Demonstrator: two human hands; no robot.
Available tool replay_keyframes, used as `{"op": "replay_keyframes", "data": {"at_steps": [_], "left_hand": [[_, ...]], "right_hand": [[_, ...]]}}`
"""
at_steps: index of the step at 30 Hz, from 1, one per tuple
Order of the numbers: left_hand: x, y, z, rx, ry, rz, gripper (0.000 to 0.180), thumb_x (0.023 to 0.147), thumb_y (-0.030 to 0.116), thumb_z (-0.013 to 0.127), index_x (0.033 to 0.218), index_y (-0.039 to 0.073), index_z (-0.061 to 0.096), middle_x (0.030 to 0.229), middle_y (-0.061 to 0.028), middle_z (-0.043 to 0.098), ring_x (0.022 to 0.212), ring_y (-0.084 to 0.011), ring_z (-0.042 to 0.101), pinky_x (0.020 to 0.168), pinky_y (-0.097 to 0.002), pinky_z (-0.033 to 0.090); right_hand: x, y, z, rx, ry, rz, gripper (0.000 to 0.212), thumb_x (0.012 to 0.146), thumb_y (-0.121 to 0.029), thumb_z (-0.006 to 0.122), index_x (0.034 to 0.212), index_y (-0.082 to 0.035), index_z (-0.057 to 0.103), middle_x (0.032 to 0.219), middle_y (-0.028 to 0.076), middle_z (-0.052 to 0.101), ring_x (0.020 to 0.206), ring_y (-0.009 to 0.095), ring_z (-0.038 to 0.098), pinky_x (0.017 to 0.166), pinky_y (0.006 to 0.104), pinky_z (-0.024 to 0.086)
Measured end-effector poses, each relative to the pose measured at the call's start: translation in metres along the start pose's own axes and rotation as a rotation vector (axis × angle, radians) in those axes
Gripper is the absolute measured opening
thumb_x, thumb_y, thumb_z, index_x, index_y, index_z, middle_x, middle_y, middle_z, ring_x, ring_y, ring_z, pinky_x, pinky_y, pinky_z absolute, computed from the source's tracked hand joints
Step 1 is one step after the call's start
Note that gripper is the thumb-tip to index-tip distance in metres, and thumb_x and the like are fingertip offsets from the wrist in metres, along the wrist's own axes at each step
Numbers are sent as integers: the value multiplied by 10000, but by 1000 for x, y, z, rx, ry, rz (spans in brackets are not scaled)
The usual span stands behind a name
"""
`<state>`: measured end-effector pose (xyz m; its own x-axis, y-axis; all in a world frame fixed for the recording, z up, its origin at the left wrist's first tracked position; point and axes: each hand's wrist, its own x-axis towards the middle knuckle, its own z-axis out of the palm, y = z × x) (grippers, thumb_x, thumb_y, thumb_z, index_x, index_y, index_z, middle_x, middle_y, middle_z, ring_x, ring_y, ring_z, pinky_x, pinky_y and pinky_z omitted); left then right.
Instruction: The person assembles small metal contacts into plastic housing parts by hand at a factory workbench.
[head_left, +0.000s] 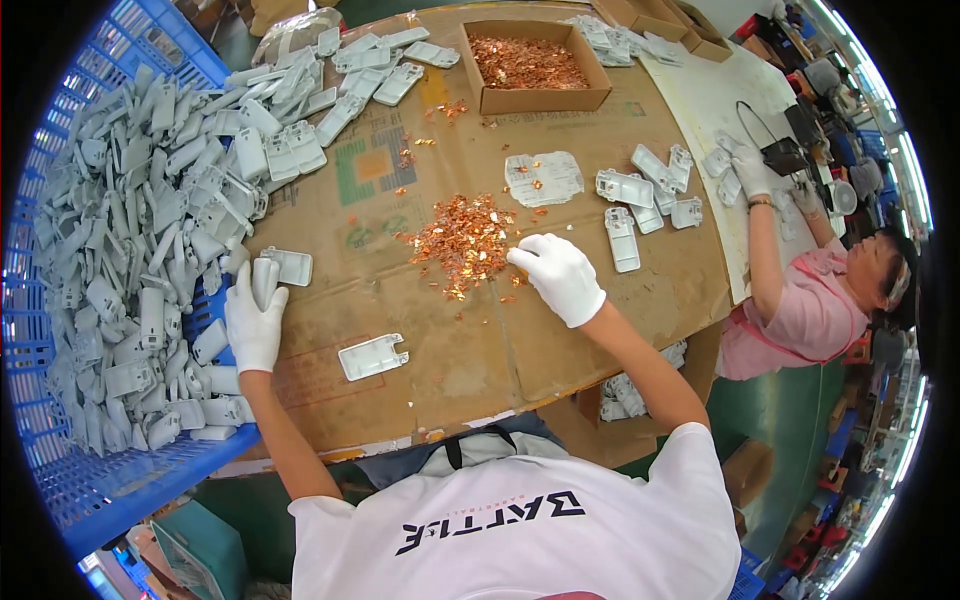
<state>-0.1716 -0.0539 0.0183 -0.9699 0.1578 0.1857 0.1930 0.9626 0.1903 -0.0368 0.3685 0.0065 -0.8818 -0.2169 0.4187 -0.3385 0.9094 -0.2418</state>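
Note:
My left hand (254,322), in a white glove, is closed around a light grey plastic housing (265,281) at the edge of the blue basket. Another shallow grey housing (290,267) lies on the cardboard right beside its fingers. My right hand (562,279), also gloved, has its fingers drawn together at the right edge of a loose pile of small copper-coloured metal pieces (462,242). Whatever those fingertips hold is hidden or too small to make out. One grey housing with a notched end (373,357) lies alone, nearer to me.
A blue basket (130,505) heaped with grey housings (150,310) stands at the left. At the back is a cardboard box (545,99) of copper pieces. Several housings (622,240) lie at the right of the cardboard-covered table (460,345). A gloved co-worker (800,305) works beyond.

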Motion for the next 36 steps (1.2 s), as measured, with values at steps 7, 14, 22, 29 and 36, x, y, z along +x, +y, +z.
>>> {"op": "replay_keyframes", "data": {"at_steps": [7, 14, 22, 29, 36], "left_hand": [[-19, 21, -4, 94, -4, -49, 714, 808, 411, 723, 1394, 108, 453, 964, -223, 573, 888, -401, 584, 785, -497, 475], [-32, 45, -10, 285, 19, -78, 481, 752, 353, 791, 1067, 104, 527, 936, -134, 597, 838, -310, 639, 694, -429, 539], [-74, 29, -16, -347, 271, 11, 196, 772, 60, 731, 947, 131, 682, 1077, -101, 623, 907, -281, 634, 754, -395, 526], [-103, 20, -26, -933, 188, -101, 155, 767, -51, 664, 845, 77, 624, 1134, -131, 558, 1076, -265, 563, 924, -353, 469], [-170, 57, -53, -1767, -169, -331, 111, 803, -61, 537, 832, 16, 612, 1132, -149, 672, 1011, -172, 609, 857, -318, 479]], "right_hand": [[19, -8, -16, -59, -268, 9, 151, 697, -31, 678, 816, -76, 595, 871, 74, 571, 808, 259, 603, 706, 382, 521], [27, -17, -28, -29, -613, 364, 161, 738, -29, 670, 873, -72, 593, 937, 154, 629, 916, 357, 644, 768, 455, 534], [10, -18, -14, -25, -296, 358, 159, 748, -44, 670, 877, -83, 587, 893, 134, 654, 851, 350, 648, 739, 449, 523], [26, -147, -25, 520, 112, 162, 180, 753, 49, 639, 912, -37, 640, 883, 127, 641, 796, 280, 651, 714, 352, 524], [44, -252, 12, 858, 54, 138, 188, 765, 53, 674, 928, -40, 659, 893, 99, 627, 756, 226, 637, 667, 297, 507]]}}
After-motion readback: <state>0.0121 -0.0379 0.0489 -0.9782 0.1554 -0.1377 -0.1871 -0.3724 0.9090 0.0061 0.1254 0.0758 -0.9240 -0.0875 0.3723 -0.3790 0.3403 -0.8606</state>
